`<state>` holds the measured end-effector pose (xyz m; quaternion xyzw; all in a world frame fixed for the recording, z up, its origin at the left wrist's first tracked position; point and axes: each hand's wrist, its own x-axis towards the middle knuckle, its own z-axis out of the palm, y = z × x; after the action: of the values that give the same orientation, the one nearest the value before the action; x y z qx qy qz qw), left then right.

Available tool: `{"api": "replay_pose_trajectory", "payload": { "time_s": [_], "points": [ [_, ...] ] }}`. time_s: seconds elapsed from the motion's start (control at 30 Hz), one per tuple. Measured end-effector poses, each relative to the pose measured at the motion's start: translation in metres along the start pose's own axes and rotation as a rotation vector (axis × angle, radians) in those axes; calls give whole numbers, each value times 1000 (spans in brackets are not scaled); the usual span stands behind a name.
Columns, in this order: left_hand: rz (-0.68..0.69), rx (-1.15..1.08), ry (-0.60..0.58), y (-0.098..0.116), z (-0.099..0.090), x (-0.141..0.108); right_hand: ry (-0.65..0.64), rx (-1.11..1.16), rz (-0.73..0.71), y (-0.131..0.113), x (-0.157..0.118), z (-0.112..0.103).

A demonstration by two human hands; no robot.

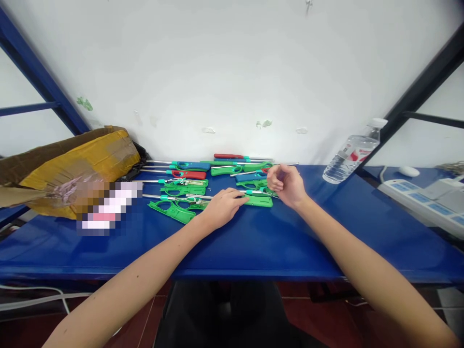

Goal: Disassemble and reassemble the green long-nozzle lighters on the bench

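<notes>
Fingers of the left hand lay close together, palm down, their tips at the left end of a green lighter casing; whether they gripped it or merely rested on it could not be told. Fingers of the right hand were curled in toward the palm; any small part pinched there could not be made out. With the left hand taken as dial centre, the casing lay on the blue tabletop at three o'clock, the right hand was between two and three, an opened green lighter with exposed workings lay near ten, and a red-handled lighter at twelve. The step in hand was judged to be work on the lighter at that casing. The next move appeared to call for a steady left hold and fine right-hand fingering.
</notes>
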<state>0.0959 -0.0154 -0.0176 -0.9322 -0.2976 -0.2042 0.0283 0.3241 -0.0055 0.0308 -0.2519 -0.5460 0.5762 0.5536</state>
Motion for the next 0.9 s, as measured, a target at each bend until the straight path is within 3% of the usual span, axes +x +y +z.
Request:
{"api": "replay_pose_trajectory", "payload": {
  "time_s": [0.27,0.57,0.9],
  "points": [
    [-25,-37,8,2,-2,-2,179,7,-103,-1,3,-1],
    [30,-82,-178,16,-9,-1,235,-69,-153,4,10,-20],
    [18,-77,-191,15,-8,0,254,-169,-150,6,15,-29]
  ]
}}
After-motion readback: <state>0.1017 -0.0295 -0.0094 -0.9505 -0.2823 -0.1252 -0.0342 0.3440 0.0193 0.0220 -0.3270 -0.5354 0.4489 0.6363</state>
